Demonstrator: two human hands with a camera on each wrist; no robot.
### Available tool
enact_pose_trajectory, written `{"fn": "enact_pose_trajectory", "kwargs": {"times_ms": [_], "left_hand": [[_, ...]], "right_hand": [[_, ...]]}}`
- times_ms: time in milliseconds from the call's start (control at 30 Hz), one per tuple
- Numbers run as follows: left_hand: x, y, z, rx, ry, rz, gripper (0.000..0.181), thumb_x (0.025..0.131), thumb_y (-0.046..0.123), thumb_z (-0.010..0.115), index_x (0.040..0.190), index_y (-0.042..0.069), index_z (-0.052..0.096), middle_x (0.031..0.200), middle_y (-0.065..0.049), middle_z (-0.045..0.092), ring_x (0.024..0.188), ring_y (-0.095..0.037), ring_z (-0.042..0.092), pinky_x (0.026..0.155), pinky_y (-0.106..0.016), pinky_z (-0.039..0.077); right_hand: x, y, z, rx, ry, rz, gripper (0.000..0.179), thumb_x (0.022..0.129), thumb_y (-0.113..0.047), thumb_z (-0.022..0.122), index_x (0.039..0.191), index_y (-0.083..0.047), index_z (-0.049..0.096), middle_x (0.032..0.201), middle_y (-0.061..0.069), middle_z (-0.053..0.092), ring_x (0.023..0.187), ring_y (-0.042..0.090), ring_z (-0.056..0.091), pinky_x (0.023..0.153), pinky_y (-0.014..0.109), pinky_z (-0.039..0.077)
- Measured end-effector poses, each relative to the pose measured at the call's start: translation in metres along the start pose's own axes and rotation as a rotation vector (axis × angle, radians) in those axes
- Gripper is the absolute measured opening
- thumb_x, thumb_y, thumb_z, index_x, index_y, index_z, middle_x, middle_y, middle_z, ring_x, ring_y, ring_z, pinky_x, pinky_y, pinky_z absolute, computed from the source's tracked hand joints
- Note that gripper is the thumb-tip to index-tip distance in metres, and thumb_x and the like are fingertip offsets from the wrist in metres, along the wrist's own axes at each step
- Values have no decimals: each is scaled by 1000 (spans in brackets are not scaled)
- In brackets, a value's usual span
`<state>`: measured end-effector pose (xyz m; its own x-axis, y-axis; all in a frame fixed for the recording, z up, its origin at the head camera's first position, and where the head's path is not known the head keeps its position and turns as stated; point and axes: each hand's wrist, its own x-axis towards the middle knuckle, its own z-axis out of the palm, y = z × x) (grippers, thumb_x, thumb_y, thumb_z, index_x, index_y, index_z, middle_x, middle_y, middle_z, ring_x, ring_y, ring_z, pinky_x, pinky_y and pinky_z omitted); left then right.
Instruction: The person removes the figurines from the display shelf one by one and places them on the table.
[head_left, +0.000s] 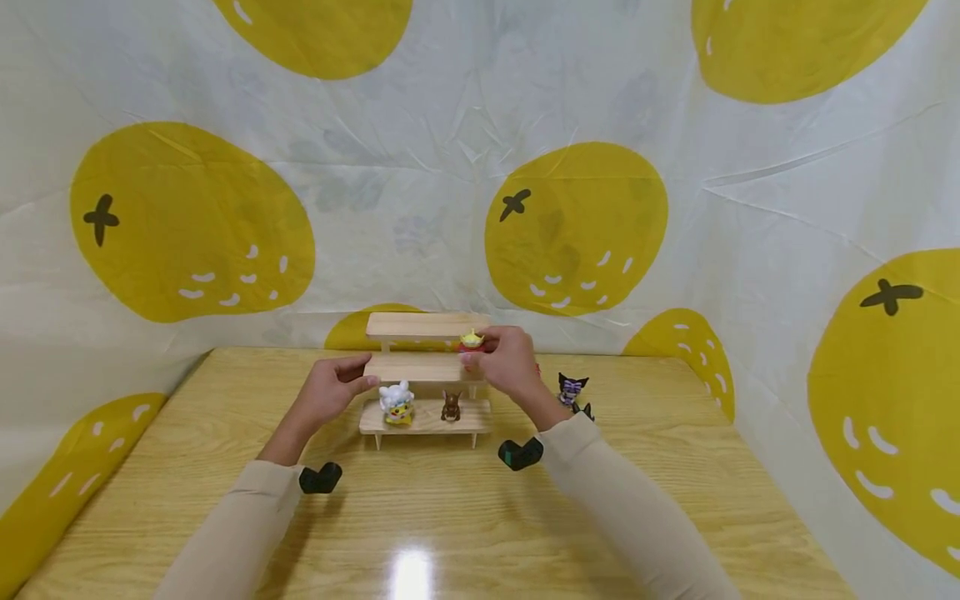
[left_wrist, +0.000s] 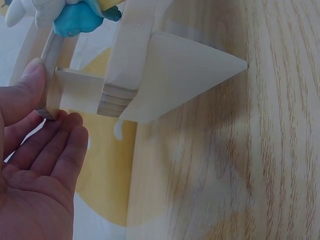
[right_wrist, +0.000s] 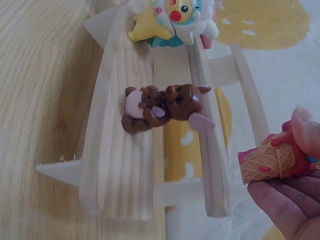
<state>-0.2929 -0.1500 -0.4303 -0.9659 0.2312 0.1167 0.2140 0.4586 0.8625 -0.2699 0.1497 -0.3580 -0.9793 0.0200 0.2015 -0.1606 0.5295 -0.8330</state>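
A three-tier wooden display stand (head_left: pixel 416 367) stands near the back of the table. My left hand (head_left: pixel 328 392) grips the left end of its middle tier, thumb on one face and fingers against the other. My right hand (head_left: pixel 512 360) holds a small figurine (head_left: pixel 471 341) with a yellow top and red body, by the right end of that tier. In the right wrist view its base is a waffle cone (right_wrist: pixel 270 161) with pink drips, between thumb and fingers, beside the stand. A white-and-yellow figurine (head_left: pixel 397 403) and a brown kangaroo-like figurine (head_left: pixel 451 407) occupy the bottom tier.
A dark figurine with purple stripes (head_left: pixel 571 388) stands on the table right of the stand. Another black-eared figurine (head_left: pixel 584 411) is partly hidden by the right sleeve. A white cloth (head_left: pixel 420 233) with yellow fruit prints hangs behind the wooden table (head_left: pixel 420 508).
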Motion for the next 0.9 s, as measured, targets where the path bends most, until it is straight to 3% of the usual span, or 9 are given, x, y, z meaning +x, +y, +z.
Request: {"fn": "enact_pose_trajectory", "kwargs": {"times_ms": [567,767,900], "left_hand": [[1,2,1,15,-18,-1,60,105,28,66,155,2,47,160,-21,47,143,-40,53,112,-54,51],[0,4,0,17,-16,3,59,105,25,66,155,1,47,160,-22,47,143,-40,53,112,-54,51],[-1,3,-1,20,-15,7,59,105,25,65,155,0,46,160,-24,46,143,-41,53,112,-55,51]], "right_hand": [[-8,14,-19,-12,0,29,43,89,-13,84,128,1,73,108,18,79,98,29,76,75,33,63],[-10,17,-24,-1,-2,42,44,89,-14,84,128,1,72,107,20,79,82,23,74,54,25,48],[-10,19,-26,-11,7,38,46,88,-14,85,129,2,72,108,21,79,86,25,76,54,25,47]]}}
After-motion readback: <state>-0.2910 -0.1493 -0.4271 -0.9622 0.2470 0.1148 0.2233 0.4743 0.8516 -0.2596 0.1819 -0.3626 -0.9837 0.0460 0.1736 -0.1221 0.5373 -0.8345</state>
